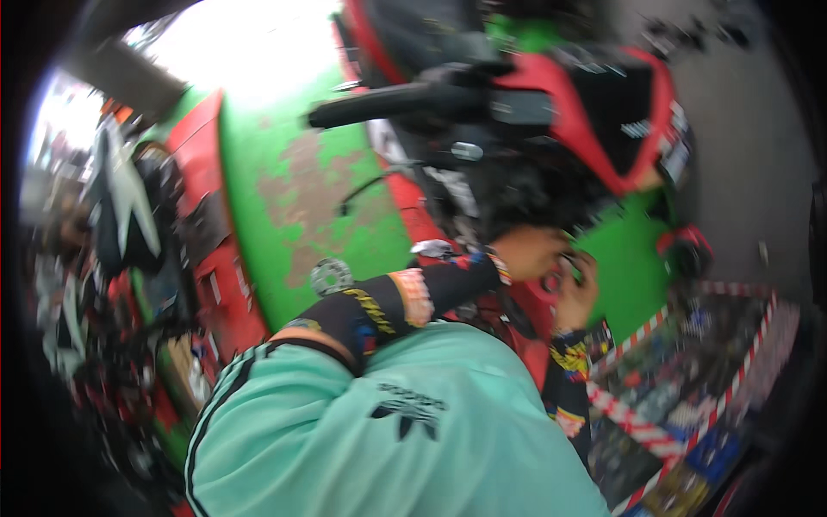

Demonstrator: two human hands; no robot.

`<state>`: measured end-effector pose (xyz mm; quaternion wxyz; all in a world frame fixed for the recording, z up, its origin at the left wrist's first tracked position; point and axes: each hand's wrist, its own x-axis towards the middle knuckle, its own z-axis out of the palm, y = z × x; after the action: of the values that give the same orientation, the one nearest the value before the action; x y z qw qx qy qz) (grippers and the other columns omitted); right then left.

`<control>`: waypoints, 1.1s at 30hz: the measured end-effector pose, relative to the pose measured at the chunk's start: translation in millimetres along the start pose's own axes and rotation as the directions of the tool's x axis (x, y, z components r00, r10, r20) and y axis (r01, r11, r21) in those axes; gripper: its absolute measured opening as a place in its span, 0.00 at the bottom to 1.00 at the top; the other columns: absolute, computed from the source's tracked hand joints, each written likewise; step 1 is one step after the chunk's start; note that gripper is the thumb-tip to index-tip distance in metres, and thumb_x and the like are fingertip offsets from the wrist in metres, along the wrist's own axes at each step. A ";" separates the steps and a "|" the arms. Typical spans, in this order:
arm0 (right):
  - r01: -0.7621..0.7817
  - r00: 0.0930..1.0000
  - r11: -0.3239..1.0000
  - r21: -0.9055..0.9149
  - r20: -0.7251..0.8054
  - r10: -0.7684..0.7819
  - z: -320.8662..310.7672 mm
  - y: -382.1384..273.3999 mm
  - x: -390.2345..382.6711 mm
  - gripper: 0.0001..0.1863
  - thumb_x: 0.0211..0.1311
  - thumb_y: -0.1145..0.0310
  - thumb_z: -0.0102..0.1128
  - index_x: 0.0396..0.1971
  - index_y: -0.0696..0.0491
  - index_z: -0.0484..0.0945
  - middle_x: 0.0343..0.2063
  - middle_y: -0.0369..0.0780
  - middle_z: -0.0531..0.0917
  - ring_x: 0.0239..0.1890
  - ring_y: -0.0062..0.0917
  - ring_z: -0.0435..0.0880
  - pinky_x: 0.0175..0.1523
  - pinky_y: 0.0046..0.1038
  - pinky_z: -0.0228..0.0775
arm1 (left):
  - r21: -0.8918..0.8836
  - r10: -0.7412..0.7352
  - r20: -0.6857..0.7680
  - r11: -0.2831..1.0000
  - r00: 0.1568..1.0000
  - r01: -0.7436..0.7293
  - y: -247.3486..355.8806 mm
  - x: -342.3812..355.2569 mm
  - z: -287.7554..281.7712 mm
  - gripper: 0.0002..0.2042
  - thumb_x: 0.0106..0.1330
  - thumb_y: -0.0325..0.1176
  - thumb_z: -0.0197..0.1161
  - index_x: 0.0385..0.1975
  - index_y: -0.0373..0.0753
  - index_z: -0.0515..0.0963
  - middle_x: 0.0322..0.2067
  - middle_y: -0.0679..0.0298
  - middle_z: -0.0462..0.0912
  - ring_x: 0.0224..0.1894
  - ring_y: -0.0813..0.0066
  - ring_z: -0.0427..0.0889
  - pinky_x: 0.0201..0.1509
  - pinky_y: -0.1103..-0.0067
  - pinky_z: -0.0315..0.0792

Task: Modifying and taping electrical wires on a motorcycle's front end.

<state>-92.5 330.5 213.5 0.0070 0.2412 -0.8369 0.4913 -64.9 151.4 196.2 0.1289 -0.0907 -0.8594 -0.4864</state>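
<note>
A red and black motorcycle (564,112) stands in front of me, its handlebar grip (370,105) pointing left. My left hand (527,250) reaches in below the handlebar, fingers curled inward near the right hand. Close against it, my right hand (575,293) has thumb and fingers bent together as in a pinch. Something small and dark seems to be between the fingers, but blur hides what it is. Just under the hands is a red body panel (538,297) of the motorcycle. A thin black lever or cable (366,191) sticks out to the left below the grip.
A brake disc (331,277) lies on the worn green floor (293,194) left of my arm. Further left are a long red bench (228,289) and many hanging parts. At lower right, a tray with a red-and-white striped edge (637,420) holds small items.
</note>
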 end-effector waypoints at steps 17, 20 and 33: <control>0.026 0.995 0.992 0.127 -0.095 -0.014 9.8 17.5 -19.8 0.09 0.50 0.77 0.75 0.33 0.57 0.86 0.53 0.46 0.78 0.56 0.39 0.78 0.61 0.36 0.70 | -0.015 -0.044 0.235 0.999 0.971 0.049 3.3 20.2 -20.3 0.10 0.66 0.26 0.59 0.44 0.33 0.81 0.37 0.46 0.84 0.42 0.45 0.84 0.47 0.62 0.77; 0.101 0.990 0.990 0.095 -0.108 -0.091 8.9 19.2 -20.8 0.09 0.51 0.76 0.73 0.33 0.57 0.86 0.54 0.46 0.78 0.56 0.40 0.78 0.61 0.37 0.70 | -0.095 -0.156 0.354 0.975 0.922 0.202 4.2 23.3 -24.2 0.09 0.69 0.25 0.59 0.45 0.31 0.80 0.34 0.52 0.84 0.36 0.64 0.85 0.44 0.71 0.77; 0.296 0.955 0.946 -0.131 0.076 -0.288 -10.4 22.3 -8.2 0.11 0.46 0.74 0.71 0.33 0.49 0.88 0.54 0.43 0.79 0.58 0.42 0.77 0.62 0.44 0.66 | -0.185 -0.213 0.433 0.930 0.876 0.317 13.3 29.2 -28.3 0.05 0.72 0.27 0.61 0.41 0.32 0.79 0.25 0.66 0.79 0.27 0.83 0.75 0.32 0.79 0.71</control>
<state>-96.7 351.3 198.6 0.0731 0.3750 -0.8246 0.4173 -85.1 134.8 230.0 -0.1327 -0.0855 -0.8033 -0.5743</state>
